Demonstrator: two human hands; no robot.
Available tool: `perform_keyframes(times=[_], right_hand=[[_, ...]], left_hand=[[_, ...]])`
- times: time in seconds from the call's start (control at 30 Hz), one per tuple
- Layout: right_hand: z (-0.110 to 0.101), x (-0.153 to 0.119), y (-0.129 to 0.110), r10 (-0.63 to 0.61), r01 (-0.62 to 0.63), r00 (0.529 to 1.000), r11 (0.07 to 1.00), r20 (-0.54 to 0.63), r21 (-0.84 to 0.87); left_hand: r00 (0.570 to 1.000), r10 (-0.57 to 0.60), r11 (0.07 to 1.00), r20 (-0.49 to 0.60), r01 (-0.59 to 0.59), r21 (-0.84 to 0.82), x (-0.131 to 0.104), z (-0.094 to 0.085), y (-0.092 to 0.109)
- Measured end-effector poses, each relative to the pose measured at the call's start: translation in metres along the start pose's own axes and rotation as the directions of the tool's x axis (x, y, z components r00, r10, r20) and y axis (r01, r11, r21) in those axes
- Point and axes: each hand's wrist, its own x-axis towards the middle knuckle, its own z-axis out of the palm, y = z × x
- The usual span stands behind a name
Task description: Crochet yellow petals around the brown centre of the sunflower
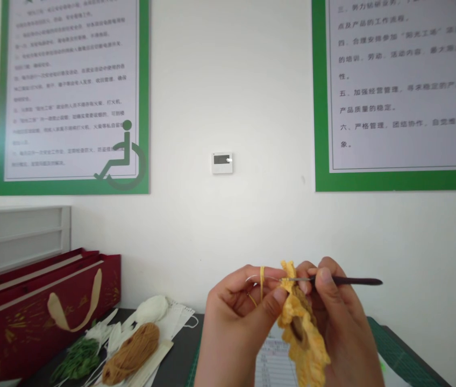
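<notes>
My left hand (242,312) pinches the upper edge of a yellow crochet piece (306,355), with yellow yarn (262,282) looped round its index finger. In my right hand (339,306) is a crochet hook (359,281), its dark handle pointing right and its metal shaft lying level. The hook's tip meets the top of the piece close to my left fingertips. Ruffled at its border, the piece hangs down between both hands and has a brownish inner part. Its lower end runs out of the frame.
At the left, dark red gift bags (62,312) stand before a white shelf unit (26,231). Brown yarn (133,352), green yarn (78,359) and white yarn (151,309) lie on the dark table (185,328). A printed sheet (275,363) and a green cutting mat (403,352) are under my hands.
</notes>
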Motion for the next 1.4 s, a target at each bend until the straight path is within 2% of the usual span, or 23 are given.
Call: perform_keyframes(times=[0.2,0.43,0.57,0.67,0.83,0.93,1.07,1.13,1.17,1.23,1.27,1.3,1.37,1.4], right_hand=[[0.0,0.003,-0.001,-0.061,0.061,0.998,0.997,-0.011,-0.057],[0.001,0.003,-0.007,0.127,-0.126,0.989,0.992,-0.075,0.02],[-0.003,0.005,-0.008,0.125,-0.125,0.992,0.992,-0.018,-0.005],[-0.006,0.005,-0.009,0.106,-0.105,0.993,0.994,0.047,-0.024],[0.0,0.003,-0.01,0.116,-0.124,0.99,0.984,0.074,0.125],[0.004,0.002,-0.004,0.047,-0.051,0.998,0.993,0.044,0.111],[0.001,0.0,0.001,-0.195,0.201,0.978,0.977,0.077,-0.077],[-0.005,0.0,0.0,-0.386,0.406,0.914,0.874,0.126,-0.268],[-0.009,0.001,-0.001,-0.497,0.528,0.848,0.761,0.186,-0.376],[-0.018,0.004,-0.003,-0.664,0.734,0.653,0.436,0.365,-0.521],[-0.021,0.005,-0.003,-0.701,0.787,0.566,0.304,0.434,-0.536],[-0.023,0.006,-0.003,-0.728,0.819,0.503,0.229,0.466,-0.526],[-0.022,0.008,0.0,-0.786,0.844,0.467,0.26,0.405,-0.469],[-0.018,0.008,0.001,-0.808,0.845,0.479,0.32,0.343,-0.428]], left_hand=[[1.0,0.004,0.999,-0.014,-0.003,0.036,-0.002,0.0,0.001],[0.998,-0.023,0.999,-0.055,0.026,0.044,-0.005,-0.001,0.0],[0.998,-0.019,0.999,-0.059,0.022,0.044,-0.005,-0.001,0.001],[1.0,-0.006,0.999,-0.023,0.007,0.037,-0.005,0.001,0.002],[0.999,-0.018,1.0,0.028,0.018,-0.018,-0.004,0.001,0.002],[0.999,-0.023,0.999,0.036,0.024,-0.03,-0.003,-0.001,0.002],[0.999,0.003,0.999,0.055,0.0,-0.041,-0.003,-0.002,0.001],[0.997,0.043,0.998,0.07,-0.04,-0.04,-0.003,-0.002,-0.001],[0.995,0.052,0.998,0.083,-0.048,-0.046,-0.003,-0.002,-0.002],[0.992,0.006,0.995,0.125,0.007,-0.098,-0.002,-0.002,-0.005],[0.986,-0.051,0.986,0.161,0.075,-0.147,-0.001,-0.003,-0.007],[0.972,-0.117,0.966,0.202,0.158,-0.203,0.0,-0.004,-0.008],[0.929,-0.24,0.904,0.28,0.32,-0.285,0.002,-0.006,-0.01],[0.909,-0.283,0.876,0.307,0.375,-0.303,0.003,-0.007,-0.01]])
